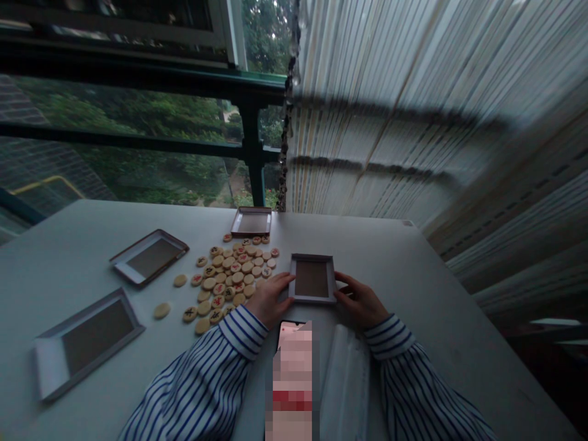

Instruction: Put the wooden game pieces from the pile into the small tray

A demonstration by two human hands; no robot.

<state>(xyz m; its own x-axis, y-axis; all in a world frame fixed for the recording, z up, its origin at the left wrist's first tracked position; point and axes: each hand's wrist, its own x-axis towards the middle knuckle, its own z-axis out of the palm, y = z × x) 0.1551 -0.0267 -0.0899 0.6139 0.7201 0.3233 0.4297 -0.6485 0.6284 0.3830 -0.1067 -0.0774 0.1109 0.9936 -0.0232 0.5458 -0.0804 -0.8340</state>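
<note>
Tray (312, 278) touches both hands (271, 298) (364, 304); pixelation mostly hides a phone (290, 329).

Left hand (271, 298): lower centre of frame, palm turned inward, fingers slightly bent and pointing right, thumb apart below them. Right hand (361, 300): right of centre, fingers bent and directed left toward the left hand, hands apart. Both forearms enter from the bottom edge, converging upward; striped sleeves cover them to the wrists.

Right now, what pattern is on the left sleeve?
The left sleeve has narrow dark blue stripes on white, seen best in the head view, the only one here.
</note>
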